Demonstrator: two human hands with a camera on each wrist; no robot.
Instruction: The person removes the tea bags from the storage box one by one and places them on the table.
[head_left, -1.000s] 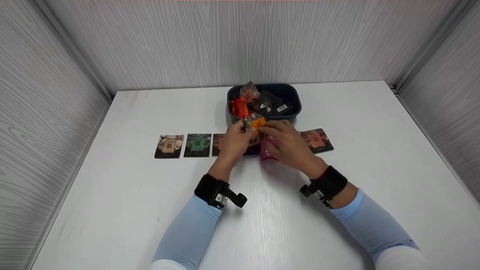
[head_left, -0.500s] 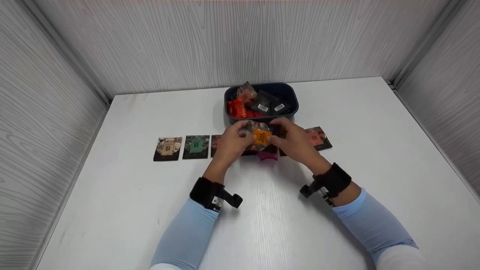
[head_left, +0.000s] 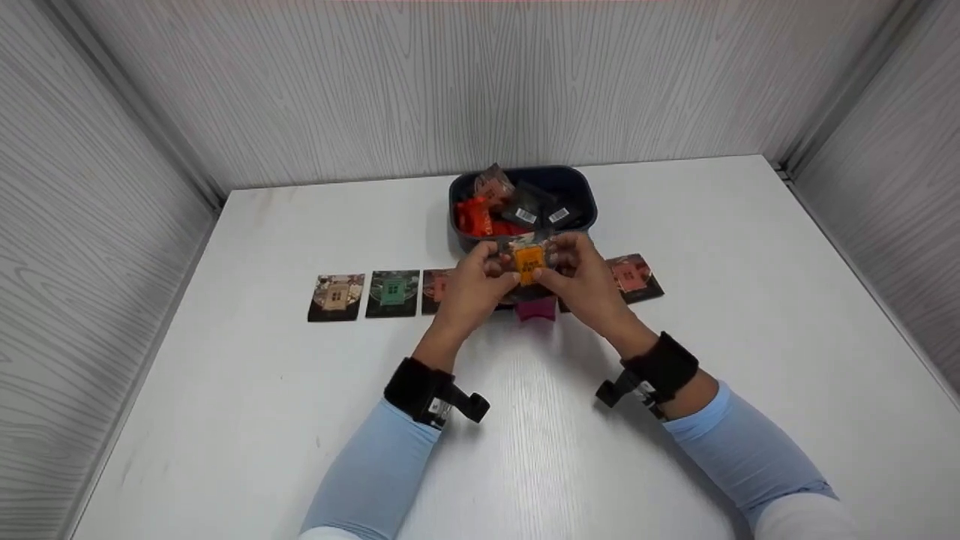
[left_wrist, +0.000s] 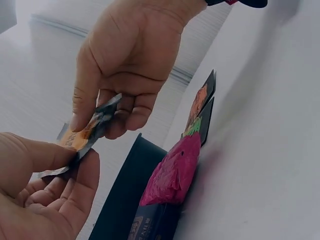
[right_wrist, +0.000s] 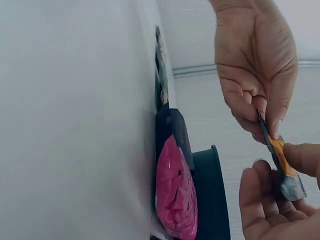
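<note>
Both hands hold a small dark sachet with an orange label (head_left: 530,264) above the middle of the table. My left hand (head_left: 471,291) pinches its left edge between thumb and fingers. On the right edge my right hand (head_left: 589,286) has the same pinch. Seen in the left wrist view, the sachet (left_wrist: 82,137) is thin and tilted, clear of the tabletop. Below the hands lies a magenta packet (head_left: 537,309), mostly hidden in the head view; the right wrist view shows the packet (right_wrist: 175,192) beside a dark blue box (right_wrist: 172,131).
Sachets lie in a row: cream (head_left: 336,298), green (head_left: 394,293) and red (head_left: 436,290) at left, a red-labelled one (head_left: 632,277) at right. Behind the hands stands a dark blue bin (head_left: 591,217) holding orange-red packets (head_left: 474,216) and black sachets (head_left: 529,202).
The right hand has come onto the sachet's right edge, and the sachet has turned to face up between both hands. It has shifted slightly right.
</note>
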